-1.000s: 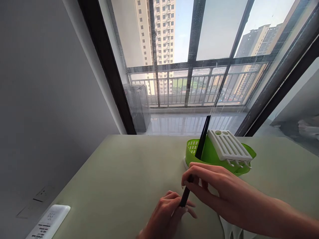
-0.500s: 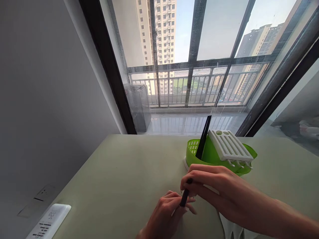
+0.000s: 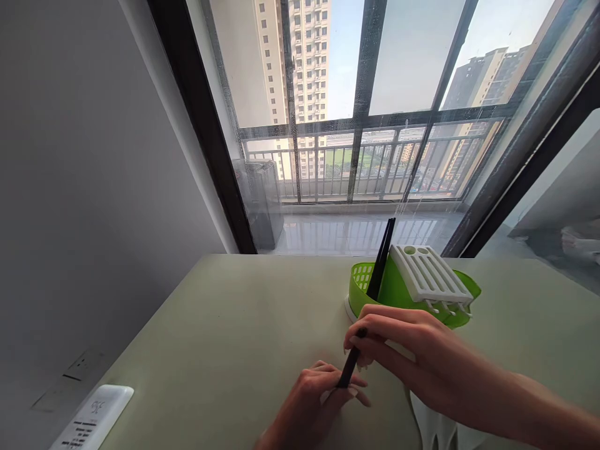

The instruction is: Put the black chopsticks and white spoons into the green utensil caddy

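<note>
Between my two hands are black chopsticks (image 3: 349,369), seen nearly end-on; how many there are I cannot tell. My left hand (image 3: 313,400) pinches their lower part between thumb and fingers. My right hand (image 3: 407,344) is closed round the upper end, its fingertips at the tip. Just behind the right hand stands a green utensil holder (image 3: 360,297) with a white slotted top (image 3: 434,275) and small hooks. More black chopsticks (image 3: 380,262) lean upright in its left basket. The right forearm partly hides white slotted utensils (image 3: 424,419) lying on the table.
The pale table (image 3: 225,337) extends around the hands. At its left front edge lies a white box-like item (image 3: 96,415) with printing. A grey wall (image 3: 94,187) with a socket (image 3: 83,362) borders the left. Beyond the table's far edge is a glazed balcony.
My right hand has moved slightly up and away from the left, showing a little more of the chopsticks between them. The left hand stays almost in place.
</note>
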Motion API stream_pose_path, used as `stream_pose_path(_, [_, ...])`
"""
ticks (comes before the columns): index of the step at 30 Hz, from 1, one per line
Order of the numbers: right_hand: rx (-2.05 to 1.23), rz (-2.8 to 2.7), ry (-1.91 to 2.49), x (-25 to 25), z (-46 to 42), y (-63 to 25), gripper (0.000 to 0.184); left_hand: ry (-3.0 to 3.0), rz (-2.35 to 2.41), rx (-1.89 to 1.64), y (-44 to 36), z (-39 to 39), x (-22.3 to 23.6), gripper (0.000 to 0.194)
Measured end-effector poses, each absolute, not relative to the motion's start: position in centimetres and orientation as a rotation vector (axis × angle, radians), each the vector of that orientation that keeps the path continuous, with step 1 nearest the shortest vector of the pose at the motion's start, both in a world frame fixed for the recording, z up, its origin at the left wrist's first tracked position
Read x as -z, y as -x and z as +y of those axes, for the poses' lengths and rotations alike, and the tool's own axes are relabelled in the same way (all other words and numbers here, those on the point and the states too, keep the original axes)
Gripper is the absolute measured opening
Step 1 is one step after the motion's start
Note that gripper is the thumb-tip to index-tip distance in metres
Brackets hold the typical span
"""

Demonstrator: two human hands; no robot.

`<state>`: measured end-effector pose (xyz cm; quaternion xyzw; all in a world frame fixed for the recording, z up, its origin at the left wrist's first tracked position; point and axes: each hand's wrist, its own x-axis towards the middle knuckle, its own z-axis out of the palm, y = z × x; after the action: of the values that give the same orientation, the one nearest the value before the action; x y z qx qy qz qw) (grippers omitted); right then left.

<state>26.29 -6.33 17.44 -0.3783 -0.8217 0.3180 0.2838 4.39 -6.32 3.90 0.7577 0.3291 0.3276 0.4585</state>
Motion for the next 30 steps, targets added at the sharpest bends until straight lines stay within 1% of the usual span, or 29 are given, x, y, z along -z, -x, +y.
stream_pose_path(3, [-0.823,-2.19,1.041,-17.6,-6.5,-26.1,0.03,-1.852,0.821,-0.809,-4.4,-6.3,-4.0,0.026])
stream_pose_path(11, [-0.724,-2.143,1.108,-17.9,-6.6,-25.7,0.02,-1.854,0.798,-0.809,-4.4,-6.2,-4.1,0.028])
stream_pose_path(15, [-0.682,-2.132,1.141,-17.9,-6.7,-25.5,0.022,-1.848,0.801,-0.809,-4.5,-6.3,-4.1,0.026])
stream_pose_path(20, [-0.697,-2.173,1.099,-18.8,-6.7,-25.5,0.026,-1.777,0.824,-0.84,-4.4,-6.3,-3.2,0.029])
stream_pose_path(21, [-0.691,-2.17,1.098,-19.3,-6.6,-25.7,0.026,-1.747,0.834,-0.862,-4.2,-6.2,-3.0,0.033])
stream_pose_path(24, [-0.6,-2.115,1.129,-21.4,-5.9,-27.0,0.03,-1.627,0.872,-1.013,-3.7,-5.6,-2.5,0.066])
stream_pose_path(25, [-0.55,-2.088,1.15,-22.3,-5.6,-27.7,0.032,-1.577,0.893,-1.07,-3.6,-5.3,-2.5,0.071])
stream_pose_path(28, [-0.367,-1.955,1.27,-25.1,-4.8,-30.1,0.04,-1.427,0.984,-1.161,-3.6,-4.6,-2.3,0.069])
stream_pose_path(30, [-0.155,-1.845,1.384,-26.6,-4.3,-31.6,0.045,-1.344,1.048,-1.176,-3.7,-4.3,-2.1,0.066])
